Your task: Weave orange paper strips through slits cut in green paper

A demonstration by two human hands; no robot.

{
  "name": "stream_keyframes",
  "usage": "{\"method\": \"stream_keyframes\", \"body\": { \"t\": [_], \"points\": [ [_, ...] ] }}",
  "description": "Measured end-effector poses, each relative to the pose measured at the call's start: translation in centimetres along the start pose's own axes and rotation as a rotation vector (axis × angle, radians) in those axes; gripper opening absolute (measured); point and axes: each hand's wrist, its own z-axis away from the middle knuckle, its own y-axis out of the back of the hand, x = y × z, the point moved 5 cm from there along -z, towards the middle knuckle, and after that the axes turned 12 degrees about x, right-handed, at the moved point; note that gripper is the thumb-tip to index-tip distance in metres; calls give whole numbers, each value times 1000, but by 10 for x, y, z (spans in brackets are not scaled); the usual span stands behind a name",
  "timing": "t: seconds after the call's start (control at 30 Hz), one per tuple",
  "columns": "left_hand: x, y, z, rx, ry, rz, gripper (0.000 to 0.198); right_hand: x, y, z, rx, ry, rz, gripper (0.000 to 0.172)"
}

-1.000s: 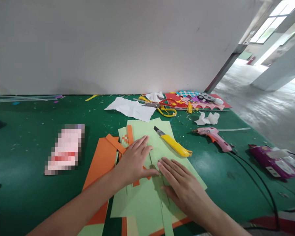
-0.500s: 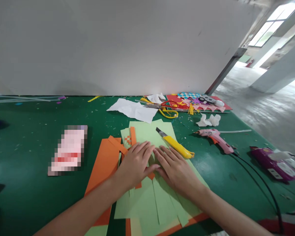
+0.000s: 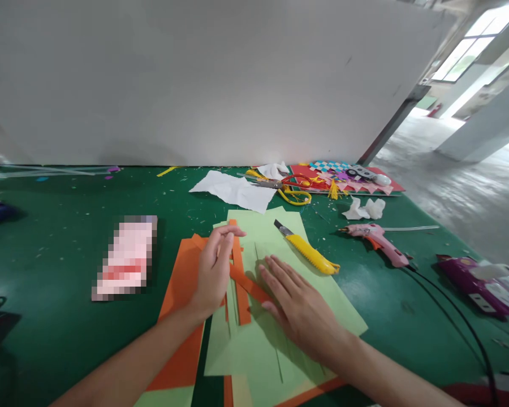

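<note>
A light green paper sheet [image 3: 335,305], slit into long strips, lies on the green table [image 3: 59,249] over an orange sheet [image 3: 180,322]. Orange strips [image 3: 240,282] are woven across the slits. My left hand [image 3: 214,270] is raised on its edge with the fingers pressed together, and it lifts a green paper strip off the sheet. My right hand [image 3: 299,302] lies flat and open on the green sheet, its fingertips beside a slanted orange strip. A yellow utility knife [image 3: 311,255] rests on the sheet just beyond my right hand.
A pink glue gun [image 3: 375,236] with a black cable [image 3: 449,308] and a purple device [image 3: 479,282] lie to the right. At the back are scissors [image 3: 292,191], white paper [image 3: 233,191], crumpled tissue [image 3: 362,209] and a red craft board [image 3: 348,176]. A blurred pink packet [image 3: 127,257] lies left.
My left hand has lifted from flat on the paper and turned on edge, raising a green strip. My right hand drew back slightly and stays flat. More orange strip now shows.
</note>
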Motion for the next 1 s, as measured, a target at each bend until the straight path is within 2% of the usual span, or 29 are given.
{"method": "stream_keyframes", "body": {
  "t": [0.13, 0.3, 0.43, 0.57, 0.73, 0.77, 0.87, 1.0],
  "points": [
    [1, 2, -1, 55, -20, 28, 24, 2, -18, -10, -40, -28, -6, 53],
    [6, 3, 5, 48, -74, 53, 23, 10, -24, -30, 14, -31, -31, 55],
    [6, 5, 6, 31, -126, 46, 24, 2, -19, -32, 46, -3, -119, 35],
    [9, 4, 10, -13, -248, 53, 22, 2, -13, -33, 152, -23, -232, 12],
    [13, 0, 16, -96, -321, 70, 22, 13, -5, -34, 272, -95, -314, 5],
    [13, 0, 16, -98, -319, 72, 22, 13, -4, -33, 264, -97, -311, 6],
    [14, 0, 16, -86, -317, 65, 22, 6, -5, -30, 200, -17, -239, 24],
    [13, 0, 15, -86, -319, 34, 23, -7, -9, -29, 114, 111, -78, 19]
  ]
}}
